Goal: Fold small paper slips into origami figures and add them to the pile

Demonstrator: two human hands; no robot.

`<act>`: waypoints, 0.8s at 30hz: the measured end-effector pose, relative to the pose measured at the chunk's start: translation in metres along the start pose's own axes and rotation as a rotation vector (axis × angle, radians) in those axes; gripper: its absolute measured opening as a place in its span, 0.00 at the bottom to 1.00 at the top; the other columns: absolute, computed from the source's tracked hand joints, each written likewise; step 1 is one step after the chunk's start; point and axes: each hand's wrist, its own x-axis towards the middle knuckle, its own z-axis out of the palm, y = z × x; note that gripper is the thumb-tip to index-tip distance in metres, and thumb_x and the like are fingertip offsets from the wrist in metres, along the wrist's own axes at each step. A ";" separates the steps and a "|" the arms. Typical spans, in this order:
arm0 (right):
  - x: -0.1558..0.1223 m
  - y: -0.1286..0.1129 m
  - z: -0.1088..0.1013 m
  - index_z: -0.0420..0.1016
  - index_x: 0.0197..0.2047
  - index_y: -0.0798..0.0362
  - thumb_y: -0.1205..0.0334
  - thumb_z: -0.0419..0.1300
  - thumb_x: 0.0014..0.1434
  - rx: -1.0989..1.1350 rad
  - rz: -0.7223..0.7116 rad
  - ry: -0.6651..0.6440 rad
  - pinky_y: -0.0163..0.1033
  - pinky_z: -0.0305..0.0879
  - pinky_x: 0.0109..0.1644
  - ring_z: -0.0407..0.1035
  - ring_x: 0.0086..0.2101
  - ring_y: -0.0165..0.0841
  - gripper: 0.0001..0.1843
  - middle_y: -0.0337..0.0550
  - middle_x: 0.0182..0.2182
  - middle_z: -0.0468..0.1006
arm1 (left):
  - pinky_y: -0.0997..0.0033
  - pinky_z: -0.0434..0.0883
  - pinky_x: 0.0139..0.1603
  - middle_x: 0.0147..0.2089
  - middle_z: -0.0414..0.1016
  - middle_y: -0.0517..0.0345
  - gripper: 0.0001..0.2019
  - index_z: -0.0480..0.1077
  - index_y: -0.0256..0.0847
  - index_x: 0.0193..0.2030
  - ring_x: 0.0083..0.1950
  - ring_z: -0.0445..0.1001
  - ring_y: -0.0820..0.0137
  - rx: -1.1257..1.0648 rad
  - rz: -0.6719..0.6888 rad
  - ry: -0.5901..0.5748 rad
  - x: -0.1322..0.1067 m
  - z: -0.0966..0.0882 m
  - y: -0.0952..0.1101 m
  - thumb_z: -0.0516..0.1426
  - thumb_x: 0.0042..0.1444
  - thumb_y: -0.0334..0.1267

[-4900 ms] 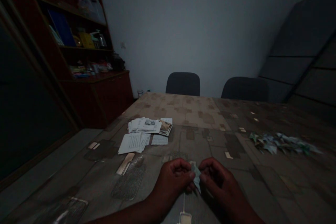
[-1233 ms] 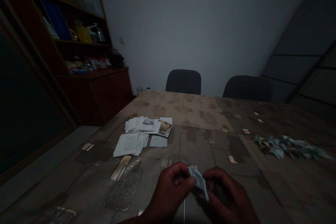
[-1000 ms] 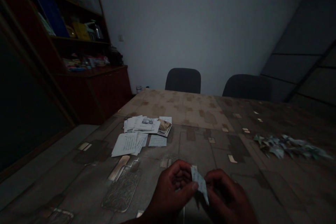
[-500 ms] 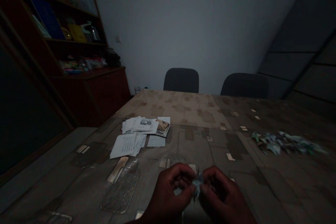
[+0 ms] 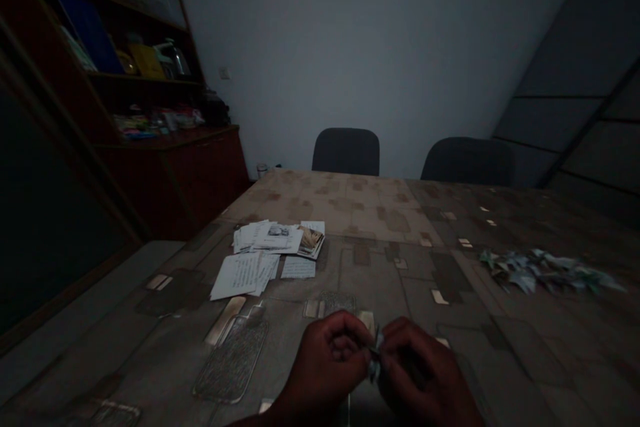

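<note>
Pinched between both hands, low in the middle of the view, is a small pale blue-grey paper crane (image 5: 375,369) with thin pointed ends; fingers cover much of it. My left hand (image 5: 327,361) grips its left side with thumb and forefinger, the other fingers curled in. On the right side, the fingertips of my right hand (image 5: 425,370) close on the same folded paper. Both hands are just above the table's near part. Away to the right lies a heap of similar folded paper pieces (image 5: 545,271), pale with some green; single shapes are hard to make out.
Printed cards and paper sheets (image 5: 270,240) lie spread on the left of the patterned tablecloth (image 5: 350,200). Two dark chairs (image 5: 346,150) stand at the far edge. A reddish cabinet (image 5: 200,167) with laden shelves is at the left. The room is dim.
The paper crane has turned between my fingers and shows narrower than before. My right fingers have shifted slightly left, closer to my left hand. The cards and the heap have stayed put.
</note>
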 end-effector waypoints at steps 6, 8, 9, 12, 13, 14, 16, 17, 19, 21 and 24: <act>0.003 0.000 -0.005 0.69 0.32 0.50 0.75 0.54 0.54 -0.074 -0.147 0.014 0.31 0.66 0.32 0.73 0.29 0.30 0.09 0.37 0.28 0.74 | 0.79 0.63 0.26 0.21 0.67 0.66 0.10 0.69 0.37 0.25 0.22 0.65 0.77 -0.176 -0.015 -0.049 0.004 -0.002 -0.002 0.65 0.36 0.28; 0.004 0.000 -0.006 0.69 0.32 0.50 0.76 0.55 0.53 -0.094 -0.204 0.029 0.30 0.66 0.31 0.72 0.28 0.29 0.10 0.36 0.28 0.74 | 0.79 0.63 0.25 0.21 0.68 0.65 0.11 0.68 0.37 0.25 0.22 0.65 0.77 -0.201 -0.039 -0.040 0.005 -0.003 -0.003 0.66 0.35 0.29; 0.004 0.000 -0.006 0.68 0.32 0.50 0.76 0.55 0.52 -0.103 -0.226 0.037 0.30 0.66 0.31 0.72 0.27 0.29 0.11 0.36 0.27 0.74 | 0.78 0.63 0.25 0.21 0.69 0.64 0.12 0.68 0.36 0.25 0.23 0.66 0.77 -0.208 -0.045 -0.027 0.005 -0.004 -0.003 0.67 0.34 0.29; 0.003 -0.001 -0.006 0.68 0.32 0.50 0.77 0.55 0.51 -0.130 -0.229 0.047 0.30 0.67 0.31 0.73 0.27 0.29 0.11 0.36 0.27 0.74 | 0.77 0.64 0.26 0.23 0.71 0.62 0.14 0.69 0.36 0.28 0.24 0.68 0.76 -0.235 -0.068 -0.018 0.006 -0.005 -0.003 0.68 0.34 0.30; 0.003 -0.002 -0.006 0.69 0.32 0.50 0.77 0.55 0.52 -0.138 -0.223 0.044 0.30 0.67 0.31 0.73 0.28 0.29 0.11 0.36 0.28 0.75 | 0.77 0.64 0.26 0.23 0.71 0.62 0.14 0.69 0.36 0.28 0.24 0.68 0.76 -0.246 -0.078 -0.021 0.006 -0.006 -0.003 0.68 0.34 0.31; 0.003 -0.002 -0.006 0.69 0.32 0.50 0.77 0.56 0.52 -0.145 -0.221 0.040 0.30 0.68 0.31 0.73 0.28 0.30 0.11 0.37 0.28 0.75 | 0.77 0.64 0.26 0.23 0.72 0.62 0.15 0.69 0.36 0.28 0.24 0.68 0.76 -0.256 -0.086 -0.024 0.006 -0.006 -0.003 0.69 0.34 0.31; 0.003 -0.003 -0.006 0.70 0.32 0.50 0.76 0.56 0.53 -0.152 -0.225 0.036 0.31 0.68 0.32 0.74 0.28 0.30 0.11 0.37 0.28 0.75 | 0.77 0.64 0.26 0.23 0.72 0.62 0.15 0.69 0.36 0.28 0.23 0.68 0.76 -0.271 -0.092 -0.031 0.006 -0.007 -0.003 0.69 0.34 0.32; 0.003 -0.003 -0.007 0.70 0.33 0.50 0.76 0.56 0.54 -0.160 -0.221 0.033 0.31 0.68 0.32 0.74 0.28 0.30 0.10 0.37 0.28 0.75 | 0.77 0.64 0.26 0.23 0.72 0.62 0.15 0.69 0.36 0.28 0.24 0.68 0.76 -0.275 -0.088 -0.037 0.007 -0.007 -0.003 0.69 0.34 0.33; 0.004 -0.004 -0.007 0.71 0.33 0.49 0.75 0.56 0.54 -0.167 -0.232 0.026 0.32 0.68 0.32 0.74 0.29 0.31 0.10 0.38 0.28 0.76 | 0.77 0.64 0.27 0.23 0.71 0.62 0.15 0.69 0.36 0.28 0.24 0.68 0.76 -0.279 -0.073 -0.051 0.007 -0.007 -0.004 0.70 0.35 0.34; 0.004 -0.004 -0.008 0.71 0.34 0.49 0.75 0.56 0.54 -0.170 -0.241 0.019 0.32 0.69 0.32 0.74 0.29 0.32 0.11 0.39 0.29 0.76 | 0.77 0.64 0.27 0.23 0.71 0.62 0.15 0.69 0.36 0.28 0.24 0.68 0.76 -0.273 -0.062 -0.053 0.007 -0.007 -0.004 0.70 0.35 0.35; 0.004 -0.004 -0.009 0.71 0.34 0.49 0.76 0.56 0.54 -0.164 -0.231 0.013 0.32 0.68 0.32 0.74 0.29 0.32 0.11 0.39 0.29 0.76 | 0.77 0.63 0.26 0.23 0.70 0.63 0.16 0.70 0.36 0.27 0.24 0.67 0.76 -0.259 -0.055 -0.045 0.007 -0.007 -0.004 0.71 0.35 0.36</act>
